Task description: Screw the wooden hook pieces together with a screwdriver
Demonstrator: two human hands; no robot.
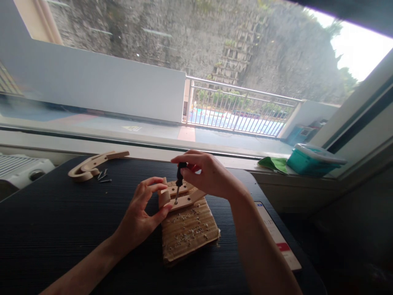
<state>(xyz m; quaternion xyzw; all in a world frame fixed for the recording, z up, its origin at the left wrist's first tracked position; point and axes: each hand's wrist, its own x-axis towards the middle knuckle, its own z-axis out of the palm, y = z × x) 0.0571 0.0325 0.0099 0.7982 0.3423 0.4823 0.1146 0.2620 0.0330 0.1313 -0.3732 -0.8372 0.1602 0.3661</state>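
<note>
My right hand (pixel 202 172) grips the black handle of a screwdriver (pixel 181 172), which points down with its tip at a hole in a pale wooden piece (pixel 184 201). With thumb and fingers, my left hand (pixel 146 205) pinches the left end of that wooden piece and steadies it. The piece has several dark holes and lies on a corrugated cardboard pad (pixel 190 233) strewn with wood crumbs. Whether a screw sits under the tip is too small to tell. At the back left lie a curved wooden piece (pixel 89 164) and several loose screws (pixel 103 176).
The dark table (pixel 76 229) reaches to the window sill. A phone (pixel 279 237) lies along its right edge, beside my right forearm. On the sill are a green cloth (pixel 273 164) and a teal lidded box (pixel 313 159). A white slatted appliance (pixel 24 170) stands at far left.
</note>
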